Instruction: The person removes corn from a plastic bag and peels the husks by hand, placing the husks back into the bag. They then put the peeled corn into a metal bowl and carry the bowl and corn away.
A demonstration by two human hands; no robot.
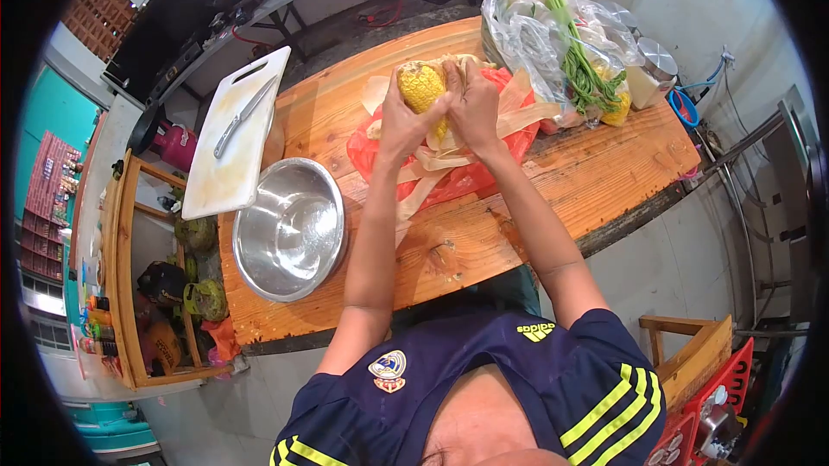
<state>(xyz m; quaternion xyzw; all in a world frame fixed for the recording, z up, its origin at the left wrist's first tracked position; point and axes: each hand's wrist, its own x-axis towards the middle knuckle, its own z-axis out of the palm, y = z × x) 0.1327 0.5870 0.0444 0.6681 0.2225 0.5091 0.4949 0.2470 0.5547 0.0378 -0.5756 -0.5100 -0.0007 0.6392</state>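
A yellow corn cob [420,86] is held up over the table, its kernels bare on the upper part. My left hand [401,125] is wrapped round the cob from the left, thumb across its front. On the other side my right hand [472,107] is closed on pale corn husk [456,139] at the cob's lower end. Beneath both hands lies a red plastic bag [458,183] with loose strips of husk on it. What lies inside my right fingers is partly hidden.
A steel bowl [289,228] stands on the wooden table [449,263] at the left. Behind it, a knife [244,116] lies on a white cutting board [226,151]. Clear plastic bags [527,30] with green stalks [583,64] sit at the back right, beside a lidded container [656,64].
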